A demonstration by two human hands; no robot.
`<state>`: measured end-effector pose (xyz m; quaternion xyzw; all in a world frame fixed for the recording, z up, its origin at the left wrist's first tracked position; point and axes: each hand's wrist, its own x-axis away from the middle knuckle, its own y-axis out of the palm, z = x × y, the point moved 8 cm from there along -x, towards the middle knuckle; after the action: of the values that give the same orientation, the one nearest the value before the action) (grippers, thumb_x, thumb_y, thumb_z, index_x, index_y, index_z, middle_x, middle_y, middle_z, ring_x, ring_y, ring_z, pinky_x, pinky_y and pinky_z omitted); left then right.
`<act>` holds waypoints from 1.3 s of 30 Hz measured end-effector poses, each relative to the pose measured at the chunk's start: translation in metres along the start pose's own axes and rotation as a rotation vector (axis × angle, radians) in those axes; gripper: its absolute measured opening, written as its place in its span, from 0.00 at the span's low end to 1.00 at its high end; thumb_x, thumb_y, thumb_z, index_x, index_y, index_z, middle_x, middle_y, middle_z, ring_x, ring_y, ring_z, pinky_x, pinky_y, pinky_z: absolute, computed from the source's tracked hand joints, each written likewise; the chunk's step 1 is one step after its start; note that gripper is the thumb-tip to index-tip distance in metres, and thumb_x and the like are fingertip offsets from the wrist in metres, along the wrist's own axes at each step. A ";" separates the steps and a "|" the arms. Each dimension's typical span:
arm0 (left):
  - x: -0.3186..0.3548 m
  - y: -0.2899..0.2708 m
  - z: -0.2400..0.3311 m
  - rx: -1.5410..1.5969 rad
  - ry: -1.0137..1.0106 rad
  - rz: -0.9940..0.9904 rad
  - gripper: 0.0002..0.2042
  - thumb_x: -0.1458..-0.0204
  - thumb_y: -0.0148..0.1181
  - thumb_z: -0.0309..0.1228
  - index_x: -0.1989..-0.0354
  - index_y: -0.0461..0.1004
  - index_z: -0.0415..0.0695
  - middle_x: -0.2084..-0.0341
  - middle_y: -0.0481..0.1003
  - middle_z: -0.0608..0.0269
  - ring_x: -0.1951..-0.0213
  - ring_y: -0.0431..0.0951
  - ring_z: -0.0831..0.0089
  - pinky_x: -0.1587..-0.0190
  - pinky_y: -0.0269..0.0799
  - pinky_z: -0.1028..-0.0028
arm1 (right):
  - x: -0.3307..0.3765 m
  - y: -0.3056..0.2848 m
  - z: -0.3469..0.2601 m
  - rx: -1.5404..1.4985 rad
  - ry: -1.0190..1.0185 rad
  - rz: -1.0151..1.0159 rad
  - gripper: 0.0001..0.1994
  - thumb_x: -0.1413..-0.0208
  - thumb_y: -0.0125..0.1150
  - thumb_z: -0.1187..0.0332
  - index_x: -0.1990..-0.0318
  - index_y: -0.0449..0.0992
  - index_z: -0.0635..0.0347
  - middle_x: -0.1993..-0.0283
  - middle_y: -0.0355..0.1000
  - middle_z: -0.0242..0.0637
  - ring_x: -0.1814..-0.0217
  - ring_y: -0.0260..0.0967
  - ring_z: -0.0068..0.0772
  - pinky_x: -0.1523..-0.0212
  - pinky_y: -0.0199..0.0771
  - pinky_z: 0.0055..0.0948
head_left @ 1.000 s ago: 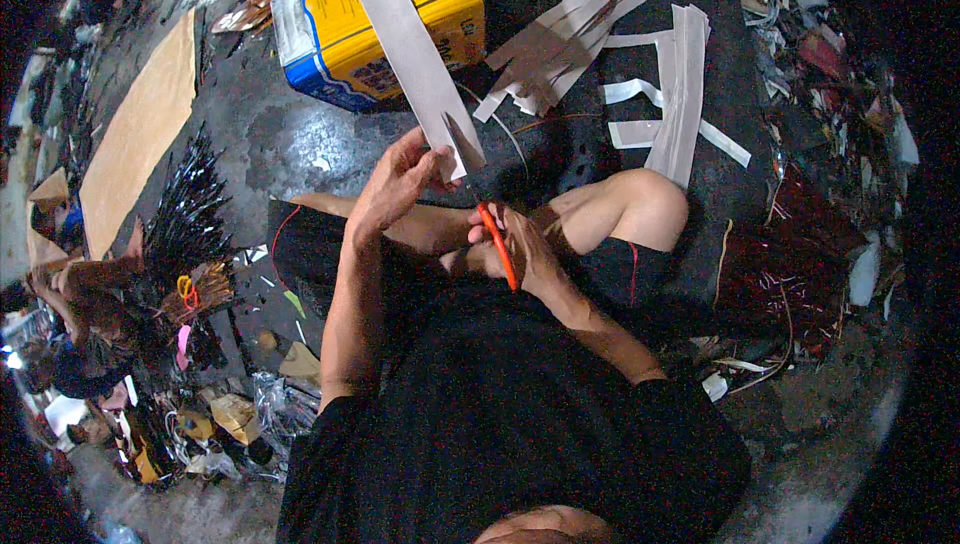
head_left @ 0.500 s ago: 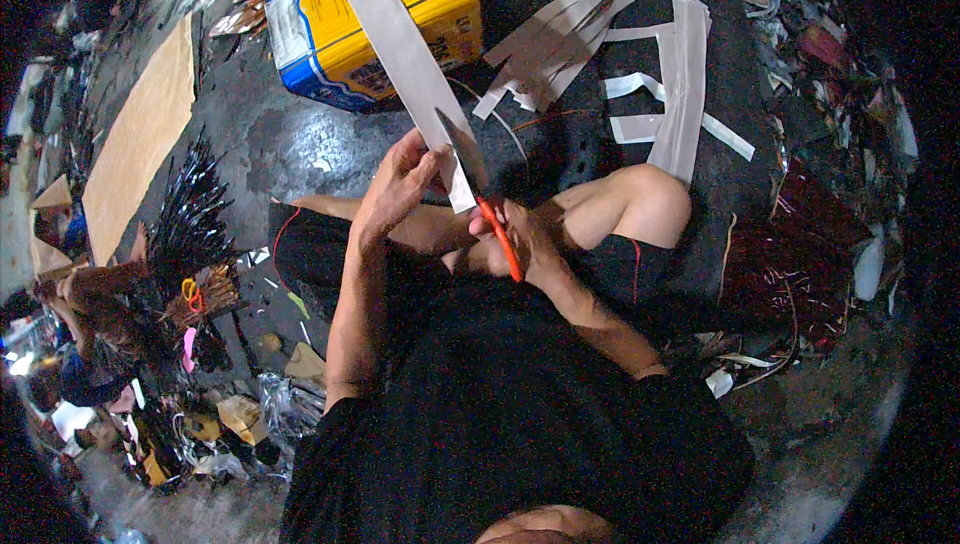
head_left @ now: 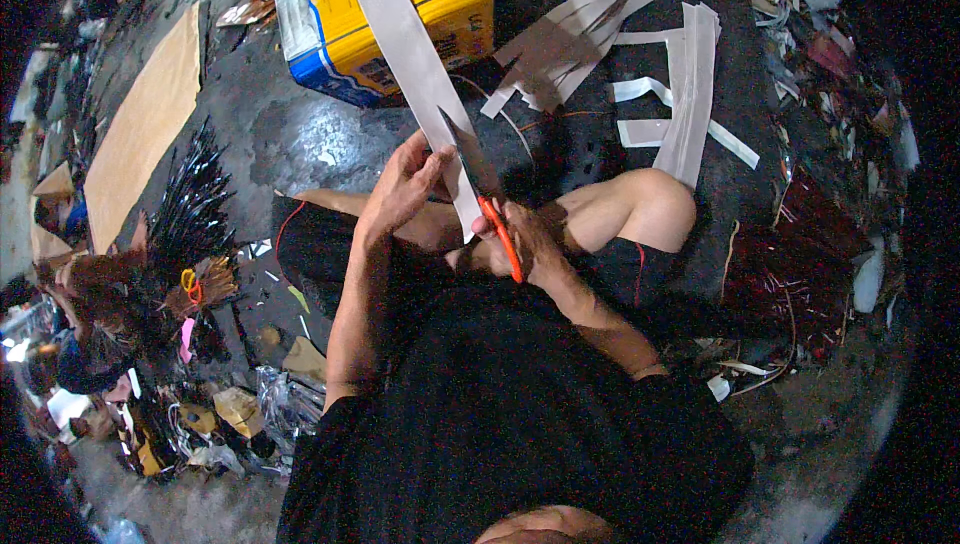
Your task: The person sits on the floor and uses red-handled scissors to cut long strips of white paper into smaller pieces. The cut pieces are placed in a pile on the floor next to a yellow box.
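A long whitish strip (head_left: 405,39) slants from the top of the view down toward my lap. My left hand (head_left: 405,184) pinches it between thumb and fingers near its lower end. My right hand (head_left: 525,239) is closed round the orange handles of a pair of scissors (head_left: 503,236). The dark blades point up and away, lying along the strip's right edge, close to my left fingertips. Whether the blades are parted I cannot make out. Beyond my hands, the strip passes over a yellow and blue box (head_left: 440,9).
Piles of similar strips lie at the upper right (head_left: 590,34) and right (head_left: 688,94). A tan sheet (head_left: 145,134) lies on the left, near dark bristly scraps (head_left: 190,194) and yellow-handled scissors (head_left: 191,286). Dark red sheets (head_left: 800,254) and mixed scraps border the floor.
The strip's lower end has come slightly nearer to me, down beside the scissors' handles. Both hands keep almost the same place. The surroundings shift slightly in the view.
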<state>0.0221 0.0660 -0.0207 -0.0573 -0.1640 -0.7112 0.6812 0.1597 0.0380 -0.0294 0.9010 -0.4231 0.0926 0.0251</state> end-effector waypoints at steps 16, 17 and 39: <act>-0.005 -0.014 0.012 -0.170 0.061 0.049 0.14 0.46 0.45 0.35 0.55 0.62 0.41 0.67 0.69 0.64 0.67 0.72 0.74 0.68 0.72 0.73 | -0.001 0.001 -0.003 -0.054 0.049 -0.048 0.13 0.53 0.55 0.63 0.64 0.65 0.61 0.73 0.70 0.38 0.72 0.69 0.33 0.73 0.67 0.28; -0.006 -0.023 0.016 -0.028 0.045 0.129 0.13 0.46 0.45 0.34 0.56 0.63 0.40 0.67 0.70 0.63 0.69 0.73 0.73 0.69 0.72 0.73 | 0.001 -0.001 0.002 0.070 0.112 -0.068 0.13 0.54 0.55 0.63 0.65 0.66 0.61 0.73 0.70 0.38 0.73 0.69 0.33 0.73 0.67 0.29; -0.015 -0.019 0.008 -0.125 0.084 0.056 0.14 0.45 0.45 0.34 0.55 0.62 0.40 0.69 0.69 0.65 0.70 0.72 0.75 0.71 0.71 0.76 | -0.018 0.001 -0.009 0.249 -0.308 0.004 0.16 0.56 0.59 0.59 0.63 0.65 0.58 0.74 0.65 0.44 0.69 0.67 0.45 0.70 0.67 0.38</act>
<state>0.0027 0.0832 -0.0208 -0.0744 -0.0889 -0.7024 0.7023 0.1465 0.0521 -0.0235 0.8998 -0.4089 0.0055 -0.1518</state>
